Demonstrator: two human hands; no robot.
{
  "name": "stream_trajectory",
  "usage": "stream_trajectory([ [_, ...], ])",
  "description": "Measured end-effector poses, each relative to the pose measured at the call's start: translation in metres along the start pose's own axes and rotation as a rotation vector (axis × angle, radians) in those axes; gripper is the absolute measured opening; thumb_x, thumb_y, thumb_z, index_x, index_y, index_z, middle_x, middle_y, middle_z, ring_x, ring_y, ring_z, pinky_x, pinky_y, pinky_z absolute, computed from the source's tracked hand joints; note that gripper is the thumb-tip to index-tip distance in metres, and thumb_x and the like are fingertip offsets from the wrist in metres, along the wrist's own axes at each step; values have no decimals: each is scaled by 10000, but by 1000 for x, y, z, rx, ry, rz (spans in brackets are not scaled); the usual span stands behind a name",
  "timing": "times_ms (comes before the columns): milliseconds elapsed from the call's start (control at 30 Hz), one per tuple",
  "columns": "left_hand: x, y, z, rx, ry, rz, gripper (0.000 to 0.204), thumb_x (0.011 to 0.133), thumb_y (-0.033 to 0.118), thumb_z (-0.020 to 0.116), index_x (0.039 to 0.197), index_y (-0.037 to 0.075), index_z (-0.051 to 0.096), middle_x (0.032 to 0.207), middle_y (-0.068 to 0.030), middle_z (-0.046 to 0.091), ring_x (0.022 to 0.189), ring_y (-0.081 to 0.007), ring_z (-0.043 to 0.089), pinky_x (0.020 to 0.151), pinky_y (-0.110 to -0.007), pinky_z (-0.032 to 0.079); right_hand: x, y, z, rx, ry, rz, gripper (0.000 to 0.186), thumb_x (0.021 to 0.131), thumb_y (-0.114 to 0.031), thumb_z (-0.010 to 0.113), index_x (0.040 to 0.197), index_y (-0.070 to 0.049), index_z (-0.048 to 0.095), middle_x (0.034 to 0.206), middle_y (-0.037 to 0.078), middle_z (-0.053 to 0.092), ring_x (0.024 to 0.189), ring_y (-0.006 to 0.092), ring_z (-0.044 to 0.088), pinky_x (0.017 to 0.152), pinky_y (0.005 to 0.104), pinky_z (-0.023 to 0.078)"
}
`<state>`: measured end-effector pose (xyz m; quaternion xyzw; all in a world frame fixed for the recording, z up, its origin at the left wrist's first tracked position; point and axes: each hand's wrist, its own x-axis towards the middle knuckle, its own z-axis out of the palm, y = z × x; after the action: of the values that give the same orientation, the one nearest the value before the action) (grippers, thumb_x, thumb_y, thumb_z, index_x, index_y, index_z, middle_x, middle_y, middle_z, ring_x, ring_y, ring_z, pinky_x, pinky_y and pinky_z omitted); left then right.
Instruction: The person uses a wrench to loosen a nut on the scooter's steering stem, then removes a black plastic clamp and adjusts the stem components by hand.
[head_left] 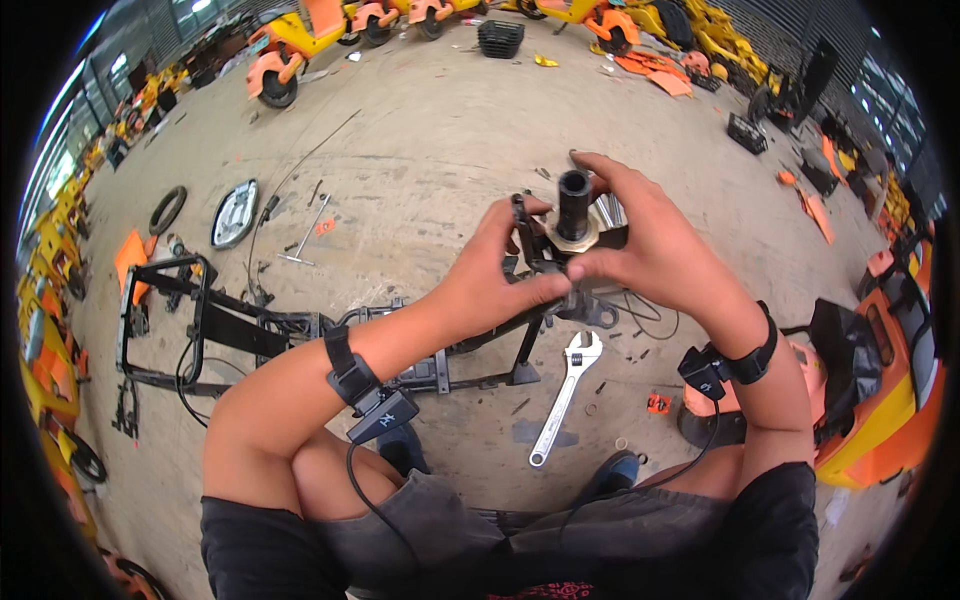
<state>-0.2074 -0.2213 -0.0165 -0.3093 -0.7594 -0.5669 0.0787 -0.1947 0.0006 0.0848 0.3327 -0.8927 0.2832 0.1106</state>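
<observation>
A black steering stem (573, 205) stands up from a brass-coloured nut or collar (581, 240) at the front end of a black metal frame (235, 340). My left hand (506, 268) is closed on the black bracket (522, 222) at the stem's left. My right hand (632, 236) curls round the assembly's right side, its thumb below the collar. Some silver metal shows behind the stem, partly hidden by the fingers. A large adjustable wrench (557, 413) lies on the floor below, between my shoes.
Scooters (290, 45) and loose panels (660, 75) line the far edge. A tyre (166, 210), a silver-rimmed part (233, 213), a T-wrench (300, 248), cables and small hardware lie on the floor (400, 160). An orange-and-yellow scooter body (875, 425) is close on my right.
</observation>
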Motion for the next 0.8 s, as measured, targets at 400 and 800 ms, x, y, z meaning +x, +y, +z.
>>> stream_trajectory([
  [400,4,4,2,-118,-5,27,938,789,454,840,1457,8,355,1352,-138,493,1301,-252,447,1121,-410,341,0,21,6,206,47,-188,751,754,-32,785,1426,-81,452,1123,161,697,1023,356,671,849,425,516],
  [800,7,12,16,-133,104,-7,901,878,357,795,1513,-13,274,1427,-188,513,1311,-257,506,1148,-399,350,25,52,25,375,387,8,388,987,-286,546,1174,35,659,956,216,712,929,321,698,847,446,540],
])
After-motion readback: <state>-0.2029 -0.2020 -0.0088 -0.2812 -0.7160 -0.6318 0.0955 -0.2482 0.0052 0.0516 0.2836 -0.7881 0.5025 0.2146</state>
